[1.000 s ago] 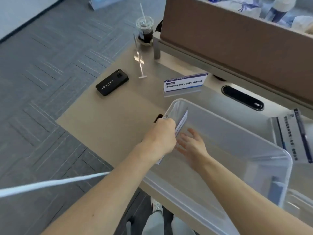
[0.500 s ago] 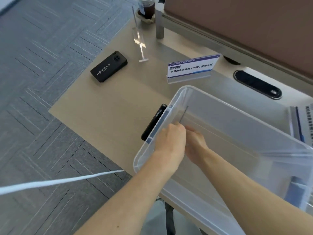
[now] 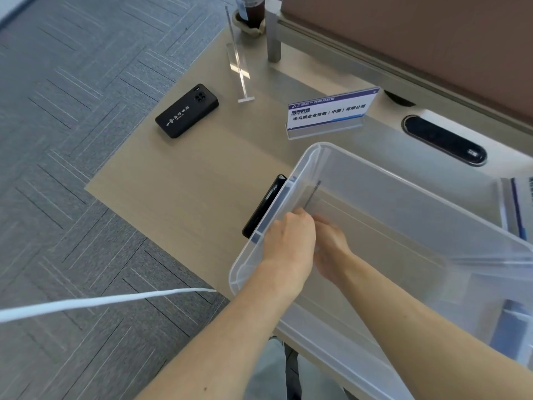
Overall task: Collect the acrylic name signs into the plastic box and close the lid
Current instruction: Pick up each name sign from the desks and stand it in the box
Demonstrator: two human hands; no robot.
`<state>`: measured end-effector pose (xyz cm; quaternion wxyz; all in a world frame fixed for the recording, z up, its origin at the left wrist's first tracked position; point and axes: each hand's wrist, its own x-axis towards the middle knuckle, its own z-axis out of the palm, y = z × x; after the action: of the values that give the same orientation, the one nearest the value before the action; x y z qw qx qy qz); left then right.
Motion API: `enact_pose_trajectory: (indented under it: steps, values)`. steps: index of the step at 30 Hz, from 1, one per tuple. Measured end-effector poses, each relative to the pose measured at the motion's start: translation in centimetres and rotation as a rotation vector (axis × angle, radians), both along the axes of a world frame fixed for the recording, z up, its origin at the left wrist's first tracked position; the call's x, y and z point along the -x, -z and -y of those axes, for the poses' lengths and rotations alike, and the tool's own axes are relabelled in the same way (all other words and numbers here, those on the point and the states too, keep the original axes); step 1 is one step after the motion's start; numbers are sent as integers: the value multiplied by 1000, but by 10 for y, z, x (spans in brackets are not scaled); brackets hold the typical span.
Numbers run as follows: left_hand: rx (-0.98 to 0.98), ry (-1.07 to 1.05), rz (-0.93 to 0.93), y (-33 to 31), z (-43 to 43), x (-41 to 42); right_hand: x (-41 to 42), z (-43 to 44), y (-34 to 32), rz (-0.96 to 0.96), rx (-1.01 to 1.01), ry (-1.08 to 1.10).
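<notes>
Name sign (image 3: 328, 112) behind plastic box (image 3: 403, 180), phone (image 3: 187, 110) left

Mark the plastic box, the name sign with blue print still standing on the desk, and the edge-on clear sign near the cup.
plastic box (image 3: 403, 180): head view, far rim.
name sign (image 3: 328, 112): head view, printed face.
clear sign (image 3: 238, 63): head view, upright pane.
</notes>
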<state>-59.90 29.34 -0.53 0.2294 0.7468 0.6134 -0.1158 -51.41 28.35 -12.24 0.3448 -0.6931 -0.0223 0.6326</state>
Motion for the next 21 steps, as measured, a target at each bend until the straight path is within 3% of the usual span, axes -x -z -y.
enact_pose_trajectory:
  steps: [21]
  values:
    - [0, -24, -40, -1, 2, -2, -2, -1, -10, -17, -12, -54]
